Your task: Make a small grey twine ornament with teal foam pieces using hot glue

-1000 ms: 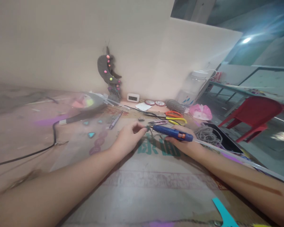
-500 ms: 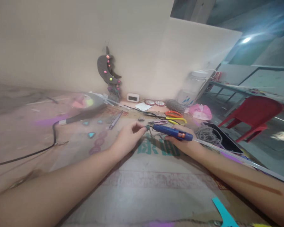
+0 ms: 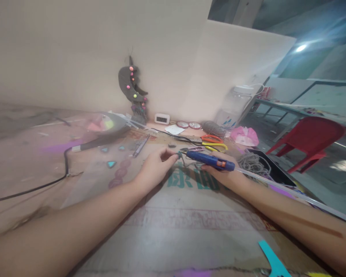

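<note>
Indoors, glue gun (image 3: 204, 158) above printed worktop (image 3: 173, 244), pale wall (image 3: 178, 57), red chair (image 3: 311, 134)

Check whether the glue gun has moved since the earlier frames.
No, not visibly: judged against the clock, the glue gun in the right hand keeps its place, tip by the left hand.
</note>
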Demonstrator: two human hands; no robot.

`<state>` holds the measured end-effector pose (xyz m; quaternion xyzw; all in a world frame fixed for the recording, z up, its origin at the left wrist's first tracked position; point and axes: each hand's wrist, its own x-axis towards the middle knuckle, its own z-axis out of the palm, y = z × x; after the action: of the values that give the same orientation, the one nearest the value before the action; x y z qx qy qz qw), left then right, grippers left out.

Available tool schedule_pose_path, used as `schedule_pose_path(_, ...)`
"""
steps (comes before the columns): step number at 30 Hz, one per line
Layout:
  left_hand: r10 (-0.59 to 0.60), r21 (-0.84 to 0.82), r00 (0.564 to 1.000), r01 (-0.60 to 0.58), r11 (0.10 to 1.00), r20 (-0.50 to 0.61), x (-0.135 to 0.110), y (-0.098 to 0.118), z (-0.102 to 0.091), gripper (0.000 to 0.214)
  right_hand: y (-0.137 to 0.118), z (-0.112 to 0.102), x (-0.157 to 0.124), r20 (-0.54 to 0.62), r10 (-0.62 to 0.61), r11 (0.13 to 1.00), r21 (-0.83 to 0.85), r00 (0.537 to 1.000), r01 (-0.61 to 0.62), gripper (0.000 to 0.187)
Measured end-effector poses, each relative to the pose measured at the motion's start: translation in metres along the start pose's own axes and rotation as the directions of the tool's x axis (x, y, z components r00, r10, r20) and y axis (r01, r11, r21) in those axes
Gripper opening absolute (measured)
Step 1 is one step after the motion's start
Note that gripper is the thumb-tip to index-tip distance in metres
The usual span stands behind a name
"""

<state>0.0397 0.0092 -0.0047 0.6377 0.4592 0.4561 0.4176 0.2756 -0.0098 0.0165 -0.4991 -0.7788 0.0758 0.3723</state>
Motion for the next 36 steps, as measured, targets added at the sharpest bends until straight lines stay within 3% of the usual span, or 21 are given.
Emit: schedule_pose_path(36,-0.036,-0.016,0.999,0.035,0.999,-0.017,-0.0003,0.0048,-0.0005,0.017,0.0062,-0.0009,-0.0011,0.014,-0.104,0.993,-0.050,0.994,0.105,0.023)
